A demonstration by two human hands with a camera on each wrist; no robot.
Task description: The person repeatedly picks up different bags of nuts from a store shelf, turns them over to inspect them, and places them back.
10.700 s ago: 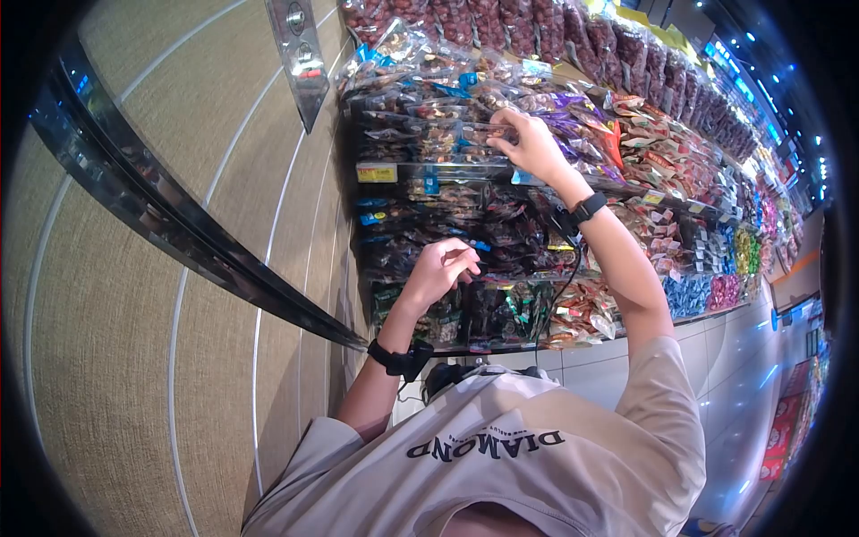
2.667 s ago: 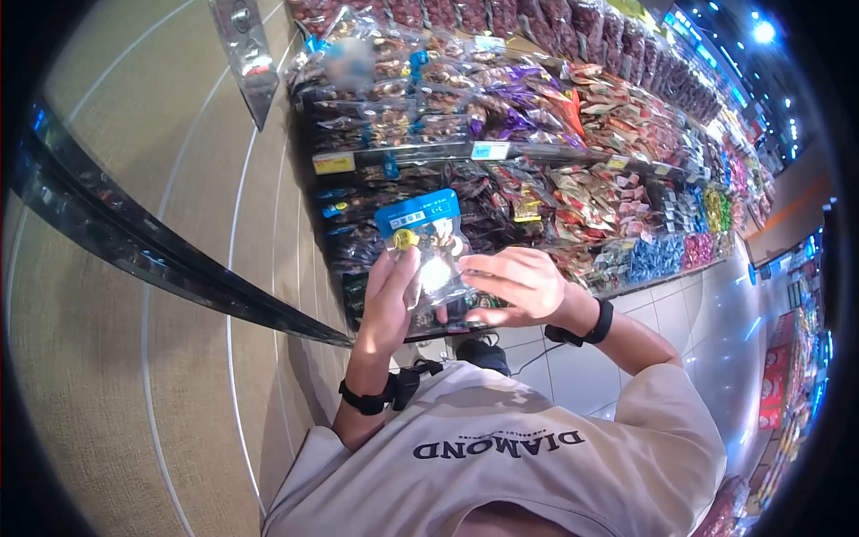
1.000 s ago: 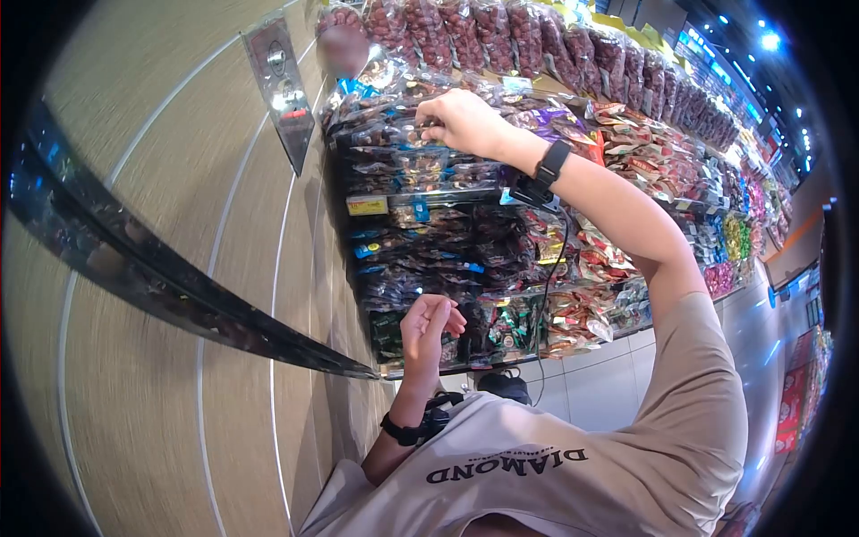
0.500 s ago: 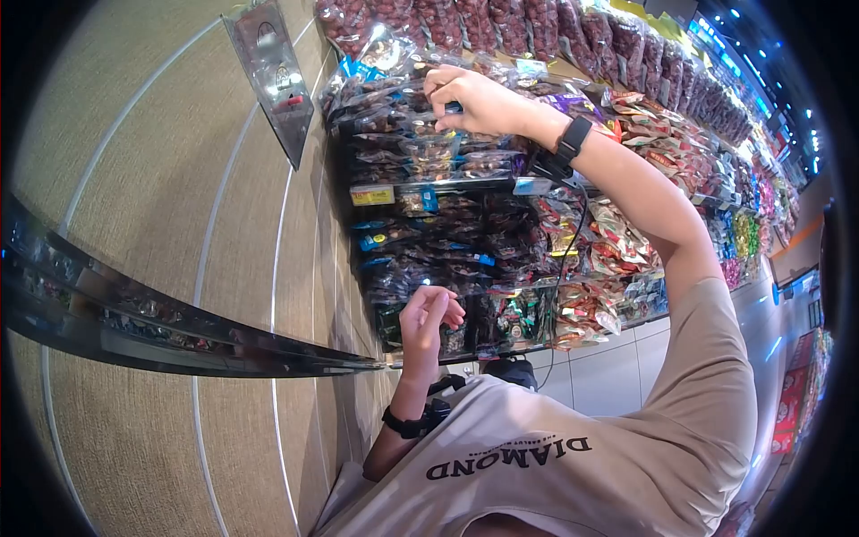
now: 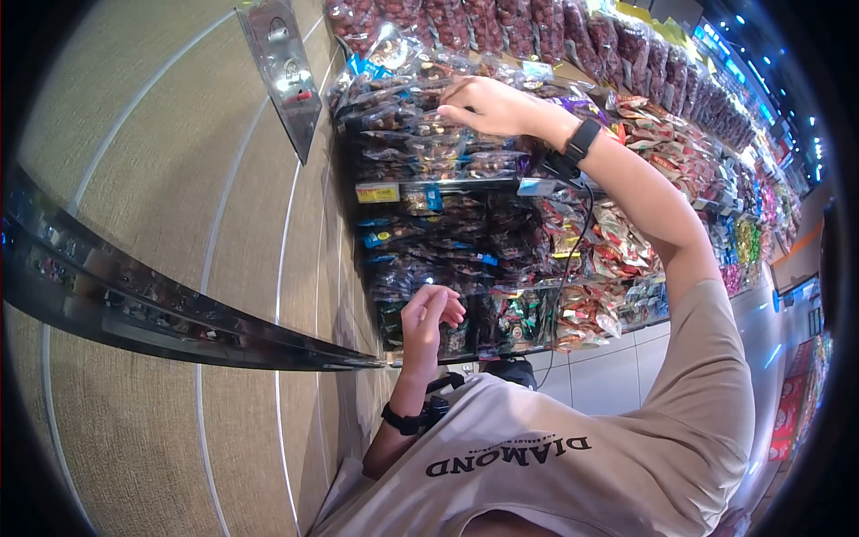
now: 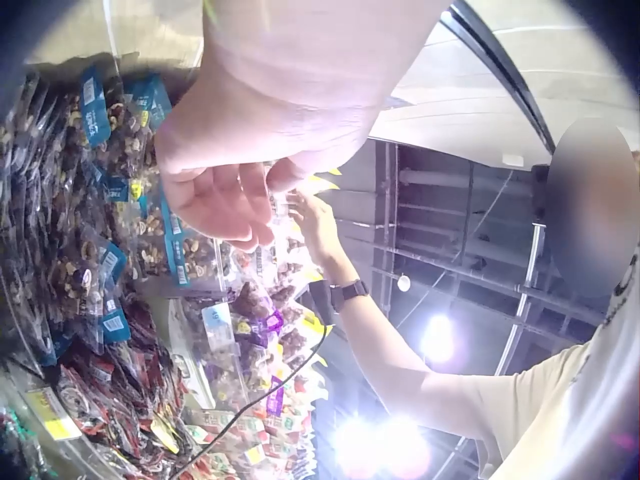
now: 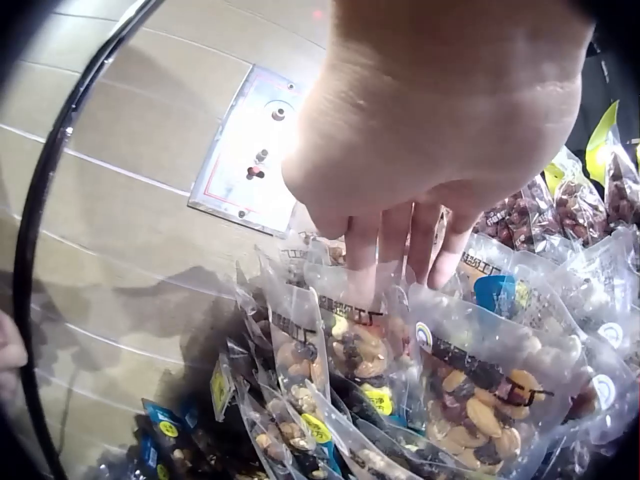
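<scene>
My right hand (image 5: 490, 106) reaches over the top shelf rows, palm down, among clear bags of mixed nuts. In the right wrist view its fingers (image 7: 395, 240) point straight down between the upper edges of the packets. A clear nut bag (image 7: 485, 400) with dark lettering stands right in front of them, and a second nut bag (image 7: 360, 350) overlaps the fingertips. My left hand (image 5: 429, 315) hangs low before the bottom shelf with its fingers loosely bent. Nothing is in it in the left wrist view, where the left hand (image 6: 235, 170) shows from its palm side.
Several bags of reddish nuts or dates (image 5: 519, 27) line the back. Black shelf edges carry a yellow price tag (image 5: 377, 192). A tiled wall panel (image 5: 242, 268) with a curved black rail (image 5: 179, 322) stands at the left. A clear holder (image 5: 284, 80) hangs there. Red-and-white packets (image 5: 658, 139) fill the right side.
The blue-topped nut bag that both hands held earlier is no longer in them. Over the last second my right hand shifts slightly right along the nut bags; my left hand stays nearly still.
</scene>
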